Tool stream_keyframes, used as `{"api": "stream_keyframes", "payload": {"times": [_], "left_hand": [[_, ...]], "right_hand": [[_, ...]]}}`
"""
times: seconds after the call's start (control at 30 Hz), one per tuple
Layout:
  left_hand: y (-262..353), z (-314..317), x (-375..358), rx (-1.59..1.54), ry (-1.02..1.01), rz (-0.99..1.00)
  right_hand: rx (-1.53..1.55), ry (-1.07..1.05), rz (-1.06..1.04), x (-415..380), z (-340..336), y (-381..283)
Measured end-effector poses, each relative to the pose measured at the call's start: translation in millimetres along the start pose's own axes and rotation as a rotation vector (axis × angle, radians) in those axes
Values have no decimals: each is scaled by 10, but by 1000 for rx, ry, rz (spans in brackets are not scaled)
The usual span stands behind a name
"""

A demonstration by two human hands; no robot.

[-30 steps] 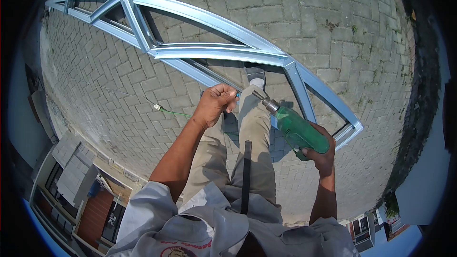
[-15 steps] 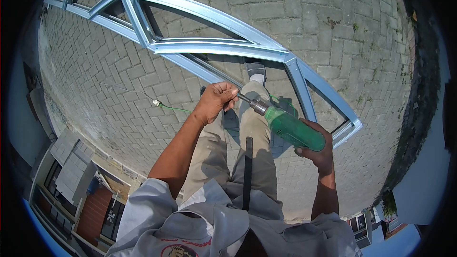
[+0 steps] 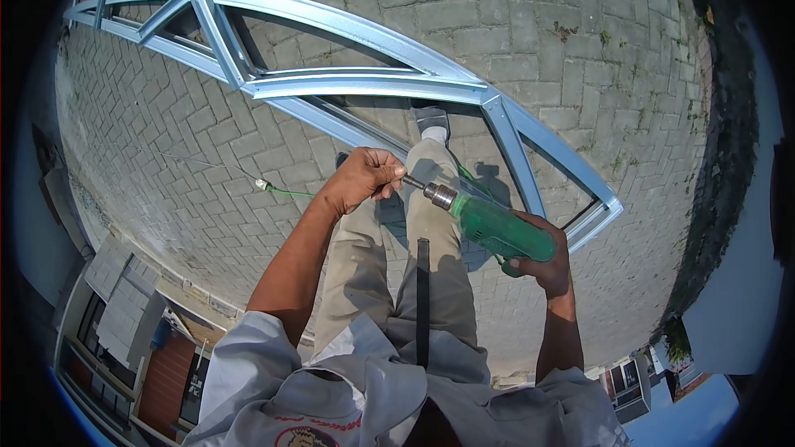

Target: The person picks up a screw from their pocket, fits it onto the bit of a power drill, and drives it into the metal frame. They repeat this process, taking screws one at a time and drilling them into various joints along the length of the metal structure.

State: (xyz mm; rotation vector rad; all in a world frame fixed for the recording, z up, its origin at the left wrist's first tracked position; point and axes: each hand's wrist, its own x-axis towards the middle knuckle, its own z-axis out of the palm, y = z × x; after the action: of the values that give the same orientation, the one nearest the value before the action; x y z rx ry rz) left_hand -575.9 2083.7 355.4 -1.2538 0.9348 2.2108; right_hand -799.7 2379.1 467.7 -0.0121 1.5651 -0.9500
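Observation:
My right hand (image 3: 546,257) is wrapped round the rear body of a green power drill (image 3: 497,225), which points up and left. A metal chuck (image 3: 440,195) at its front holds a thin dark bit (image 3: 412,183). The thumb and fingers of my left hand (image 3: 366,177) are pinched together at the bit's tip. Whether a small screw sits between them is hidden. Beyond both hands, a silvery metal truss frame (image 3: 364,87) lies on the ground, with diagonal braces between its long members.
Grey block paving (image 3: 215,132) spreads under the frame. A green cord with a pale plug (image 3: 263,185) lies to the left. One of my shoes (image 3: 431,119) stands within the frame's opening. A dark strap (image 3: 423,302) hangs at my front. Buildings (image 3: 124,314) show at lower left.
The whole view has shifted slightly left. My left fingers stay at the bit, with a little more of the bit showing between them and the chuck. The drill stays in my right hand.

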Motion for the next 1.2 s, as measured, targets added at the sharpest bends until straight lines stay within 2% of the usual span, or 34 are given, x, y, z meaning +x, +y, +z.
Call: {"api": "stream_keyframes", "payload": {"times": [0.13, 0.33, 0.53, 0.63, 0.77, 0.83, 0.93, 1.1, 1.2], "left_hand": [[-55, -6, 41, -45, 23, -105], [-125, 84, 61, -276, 54, -66], [-90, 81, 56, -176, 43, -61], [-70, 148, 65, -247, 23, -34], [-218, 121, 131, -82, 234, 1], [-393, -30, 141, -91, 301, 35], [-527, -160, -14, -122, 241, 84], [-629, -261, -343, -143, 136, 85], [-670, -256, -481, -155, 132, 54]], "right_hand": [[-89, -20, -48, -26, 14, -9], [-138, 5, -121, -60, 59, 1], [-113, 19, -89, -64, 56, -6], [-75, 47, -87, -56, 82, 16], [-60, 175, -65, 40, 192, -14], [-198, 296, -112, 284, 257, 117], [-334, 452, -183, 900, 221, 589], [-499, 581, -167, 1875, 125, 1084], [-435, 573, -163, 2215, 124, 1253]]}}
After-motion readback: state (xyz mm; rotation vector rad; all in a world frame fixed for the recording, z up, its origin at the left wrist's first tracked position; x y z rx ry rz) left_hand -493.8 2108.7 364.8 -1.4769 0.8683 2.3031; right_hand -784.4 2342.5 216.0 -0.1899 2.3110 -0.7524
